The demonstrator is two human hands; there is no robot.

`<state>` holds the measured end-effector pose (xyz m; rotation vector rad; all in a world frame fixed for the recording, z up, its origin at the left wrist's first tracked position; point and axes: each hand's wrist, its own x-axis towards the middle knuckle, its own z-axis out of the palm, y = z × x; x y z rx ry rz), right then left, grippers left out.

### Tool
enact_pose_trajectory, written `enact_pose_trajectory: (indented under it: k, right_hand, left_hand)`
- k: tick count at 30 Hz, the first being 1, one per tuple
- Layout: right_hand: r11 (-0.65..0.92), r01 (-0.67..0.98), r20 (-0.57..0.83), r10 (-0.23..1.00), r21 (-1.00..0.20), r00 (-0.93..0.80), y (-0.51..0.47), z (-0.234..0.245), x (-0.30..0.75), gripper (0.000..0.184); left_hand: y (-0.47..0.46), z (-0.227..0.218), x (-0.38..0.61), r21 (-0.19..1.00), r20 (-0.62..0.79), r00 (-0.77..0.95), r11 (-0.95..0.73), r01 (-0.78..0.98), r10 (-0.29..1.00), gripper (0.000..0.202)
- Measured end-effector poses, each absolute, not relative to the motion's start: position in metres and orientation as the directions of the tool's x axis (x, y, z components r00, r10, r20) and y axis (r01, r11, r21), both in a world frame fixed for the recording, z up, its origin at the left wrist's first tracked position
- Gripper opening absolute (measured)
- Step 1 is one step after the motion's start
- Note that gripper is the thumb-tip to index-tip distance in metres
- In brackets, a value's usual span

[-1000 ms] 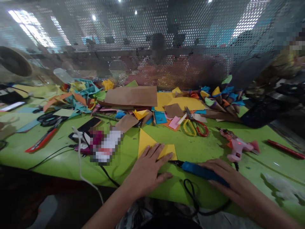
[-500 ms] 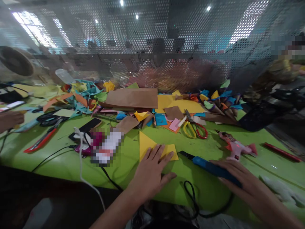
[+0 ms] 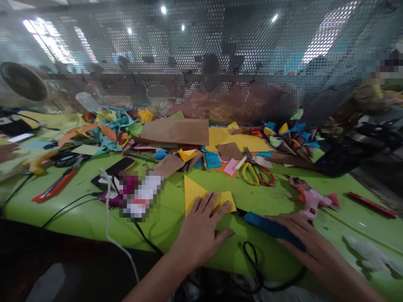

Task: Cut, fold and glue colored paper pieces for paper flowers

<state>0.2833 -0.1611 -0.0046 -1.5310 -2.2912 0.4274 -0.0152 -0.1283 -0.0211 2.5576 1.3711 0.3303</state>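
My left hand point(image 3: 203, 228) lies flat with its fingers stretched out, pressing a folded yellow paper point(image 3: 192, 191) onto the green tabletop point(image 3: 163, 235). The palm and fingers hide the paper's lower middle. In my right hand point(image 3: 302, 237) is a blue-handled tool point(image 3: 270, 228) with a narrow dark tip; its exact kind does not show. That tip meets the paper's lower right corner, or lies just beside it. A black cord point(image 3: 256, 268) loops below, and whether it joins the tool is hidden behind the hand.
Scissors point(image 3: 250, 172) with yellow and red handles lie beyond the paper. A pink glue gun point(image 3: 311, 199) and a red pen-like stick point(image 3: 373, 204) are to the right. Leftward are a phone point(image 3: 121, 165), a white cable point(image 3: 108, 218) and a red-handled tool point(image 3: 56, 186). A co-worker's blurred hand point(image 3: 9, 161) shows far left.
My right hand has moved left, bringing the blue-handled tool's tip up to the paper's corner. My left hand stays put. At far left, the co-worker's hand has shifted and a yellow object shows there.
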Motion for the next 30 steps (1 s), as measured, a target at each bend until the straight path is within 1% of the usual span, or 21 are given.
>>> enact_pose_trajectory:
  k: [6, 9, 11, 13, 16, 18, 22, 30]
  right_hand:
    - [0.385, 0.818, 0.123, 0.921, -0.428, -0.369, -0.162, -0.011, 0.269, 0.040]
    - [0.389, 0.813, 0.124, 0.919, -0.433, -0.374, -0.161, -0.012, 0.267, 0.040]
    - [0.381, 0.817, 0.119, 0.922, -0.433, -0.368, -0.160, -0.012, 0.268, 0.039]
    - [0.372, 0.819, 0.114, 0.926, -0.437, -0.359, -0.160, -0.012, 0.270, 0.040]
    - [0.355, 0.820, 0.099, 0.932, -0.450, -0.349, -0.160, -0.012, 0.272, 0.040]
    - [0.347, 0.816, 0.084, 0.933, -0.462, -0.349, -0.161, -0.010, 0.272, 0.040]
    - [0.358, 0.806, 0.074, 0.927, -0.472, -0.369, -0.161, -0.006, 0.269, 0.040]
    - [0.371, 0.800, 0.073, 0.921, -0.473, -0.383, -0.164, -0.009, 0.265, 0.039]
  left_hand:
    - [-0.131, -0.018, -0.005, 0.345, 0.089, 0.506, -0.503, 0.792, 0.858, 0.064]
    - [-0.127, -0.012, -0.011, 0.356, 0.103, 0.504, -0.505, 0.786, 0.858, 0.056]
    - [-0.120, -0.009, -0.021, 0.334, 0.116, 0.518, -0.525, 0.783, 0.847, 0.047]
    - [-0.113, -0.009, -0.033, 0.276, 0.117, 0.542, -0.551, 0.787, 0.832, 0.042]
    - [-0.106, -0.014, -0.045, 0.207, 0.094, 0.578, -0.584, 0.785, 0.811, 0.044]
    - [-0.105, -0.017, -0.047, 0.187, 0.081, 0.591, -0.594, 0.782, 0.803, 0.048]
    - [-0.108, -0.018, -0.042, 0.187, 0.070, 0.576, -0.578, 0.794, 0.814, 0.051]
    - [-0.112, -0.018, -0.041, 0.213, 0.100, 0.565, -0.573, 0.792, 0.819, 0.054]
